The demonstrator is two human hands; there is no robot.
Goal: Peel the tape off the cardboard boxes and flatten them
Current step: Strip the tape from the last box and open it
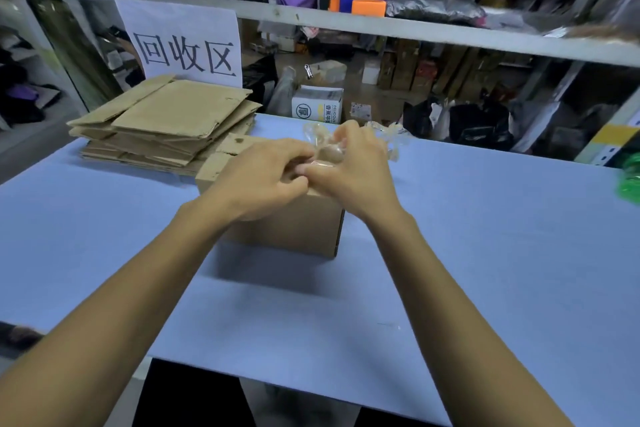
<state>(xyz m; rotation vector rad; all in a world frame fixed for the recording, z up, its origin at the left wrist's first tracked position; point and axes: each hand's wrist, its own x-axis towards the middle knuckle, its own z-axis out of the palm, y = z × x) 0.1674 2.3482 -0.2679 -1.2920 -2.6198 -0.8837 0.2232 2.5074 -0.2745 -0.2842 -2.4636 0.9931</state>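
A brown cardboard box point(298, 225) stands upright on the blue table point(485, 236), with one top flap point(221, 159) raised at its left. Above the box, my left hand point(263, 177) and my right hand point(353, 173) meet. Both pinch a crumpled wad of clear tape point(325, 149), whose loose ends point(388, 132) stick out past my right hand. My hands hide the top of the box.
A stack of flattened cardboard point(166, 121) lies at the table's back left, under a white paper sign point(183, 42). A grey shelf beam point(381, 24) crosses overhead. Something green point(630, 180) sits at the right edge. Cluttered bags and boxes fill the floor behind.
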